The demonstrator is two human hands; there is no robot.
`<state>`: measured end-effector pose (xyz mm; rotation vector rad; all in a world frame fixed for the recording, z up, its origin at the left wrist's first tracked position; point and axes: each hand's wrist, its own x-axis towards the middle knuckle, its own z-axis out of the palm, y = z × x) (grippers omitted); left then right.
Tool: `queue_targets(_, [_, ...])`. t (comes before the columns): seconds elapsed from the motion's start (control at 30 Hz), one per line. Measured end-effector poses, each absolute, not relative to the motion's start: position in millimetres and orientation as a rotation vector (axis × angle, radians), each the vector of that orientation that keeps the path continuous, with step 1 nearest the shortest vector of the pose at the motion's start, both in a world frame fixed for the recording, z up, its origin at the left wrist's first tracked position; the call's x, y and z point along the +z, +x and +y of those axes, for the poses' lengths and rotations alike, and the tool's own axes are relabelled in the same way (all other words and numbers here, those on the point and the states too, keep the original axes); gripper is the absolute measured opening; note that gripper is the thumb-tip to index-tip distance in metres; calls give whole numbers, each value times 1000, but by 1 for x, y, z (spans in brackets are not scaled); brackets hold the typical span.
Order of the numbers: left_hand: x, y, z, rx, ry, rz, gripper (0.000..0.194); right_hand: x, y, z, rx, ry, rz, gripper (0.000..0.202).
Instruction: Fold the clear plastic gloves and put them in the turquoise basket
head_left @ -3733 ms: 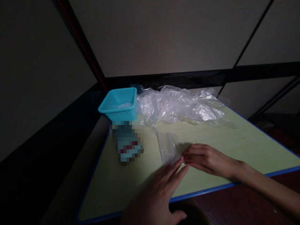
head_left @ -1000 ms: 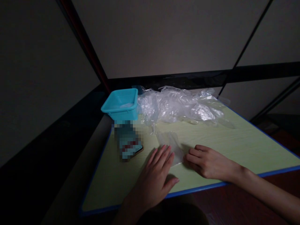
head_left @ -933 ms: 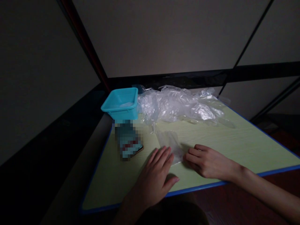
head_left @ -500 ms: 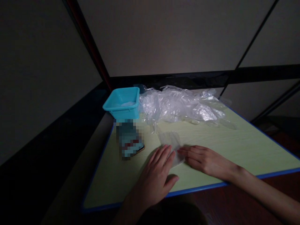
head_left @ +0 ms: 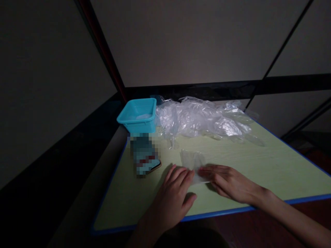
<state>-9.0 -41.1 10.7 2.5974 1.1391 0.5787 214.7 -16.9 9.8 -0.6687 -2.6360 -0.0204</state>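
1. While I lean over the surface (head_left: 258,172), my left hand (head_left: 173,193) lies flat and open near its front edge, holding nothing, with the fingertips touching the near left corner of a small clear plastic piece (head_left: 193,164).
2. My right hand (head_left: 230,182) lies flat too, its fingers stretched out and pressing on the near right edge of the same piece, so both hands are close together.
3. That clear piece lies flat on the green top, just past my fingers.
4. Left of it, a blurred-out thing (head_left: 144,155) lies on the top.
5. Farther back is a big heap of crinkly clear plastic (head_left: 204,119).
6. Beside the heap, at the far left corner, stands a blue tub (head_left: 137,115).
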Motion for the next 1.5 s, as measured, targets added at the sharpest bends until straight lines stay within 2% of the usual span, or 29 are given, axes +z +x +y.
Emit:
queue_targets(0.17, [3, -12, -41, 656, 2463, 1172, 65, 16, 213, -18, 203, -800, -2568, 17])
queue_targets(0.27, [3, -10, -39, 739, 2301, 1188, 65, 19, 214, -17, 371, -917, -2475, 15])
queue_targets(0.33, [6, -7, -35, 800, 2148, 1226, 55, 19, 214, -14, 517, -1004, -2397, 14])
queue_targets(0.43, [13, -1, -26, 847, 1976, 1302, 20, 18, 212, -7, 722, -1095, -2240, 15])
queue_targets(0.47, [14, 1, -23, 851, 1949, 1318, 14, 18, 211, -5, 785, -1105, -2183, 16])
queue_targets(0.63, [11, 5, -8, 875, 1834, 1320, 12, 15, 202, 6, 1028, -1150, -1928, 19])
queue_targets(0.67, [9, 5, -6, 890, 1807, 1323, 15, 14, 200, 7, 1062, -1164, -1887, 20])
queue_targets(0.83, [3, 4, -1, 938, 1720, 1351, 52, 14, 196, 10, 1259, -1187, -1733, 18])
queue_targets(0.93, [2, 5, 2, 941, 1697, 1359, 64, 14, 195, 12, 1333, -1194, -1679, 27])
queue_targets(1.5, [-6, 3, 8, 1007, 1604, 1347, 72, 3, 187, 19, 1221, -1281, -1630, 26])
